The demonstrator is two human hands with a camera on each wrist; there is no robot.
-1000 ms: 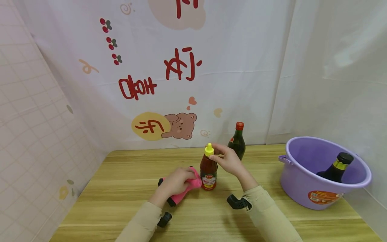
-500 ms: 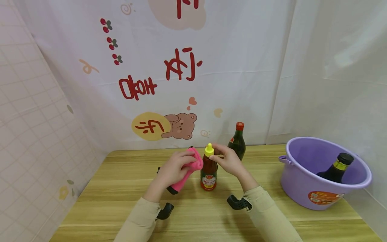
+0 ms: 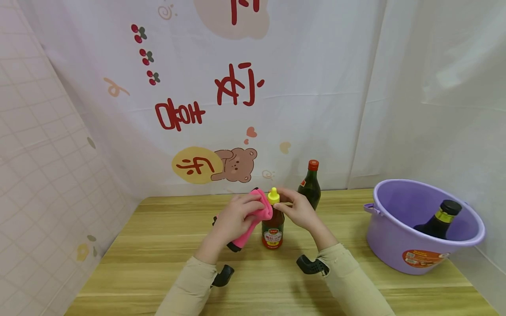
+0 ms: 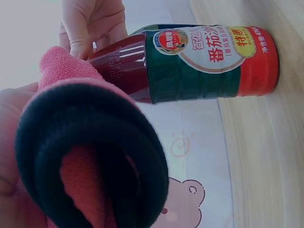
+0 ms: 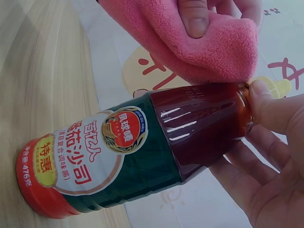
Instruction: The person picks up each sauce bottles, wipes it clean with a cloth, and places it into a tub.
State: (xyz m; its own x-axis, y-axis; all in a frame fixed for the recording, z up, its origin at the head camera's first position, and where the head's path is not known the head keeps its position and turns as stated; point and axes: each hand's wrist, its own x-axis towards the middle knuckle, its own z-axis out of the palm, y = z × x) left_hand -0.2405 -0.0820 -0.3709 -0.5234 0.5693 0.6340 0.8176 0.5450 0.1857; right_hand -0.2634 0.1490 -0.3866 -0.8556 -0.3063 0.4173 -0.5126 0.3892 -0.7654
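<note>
A ketchup bottle [image 3: 272, 232] with a yellow nozzle cap [image 3: 273, 196] stands upright on the table. My right hand [image 3: 294, 206] grips it by the neck, just under the cap, thumb on the near side in the right wrist view. In my left hand [image 3: 237, 215] is a folded pink cloth [image 5: 209, 47] with black edging, pinched between thumb and fingers. The cloth lies against the bottle's upper shoulder. Its rolled black edge [image 4: 95, 109] fills much of the left wrist view.
Behind my right hand stands a dark green bottle [image 3: 310, 188] with a red cap. At the right, a purple bucket [image 3: 389, 245] holds a dark bottle [image 3: 436, 224] with a black cap. A white printed curtain [image 3: 316, 87] backs the wooden table [image 3: 158, 254].
My left hand has lifted the pink cloth from beside the bottle's lower part, then moved it right against the upper part. The right hand has kept its grip on the neck.
</note>
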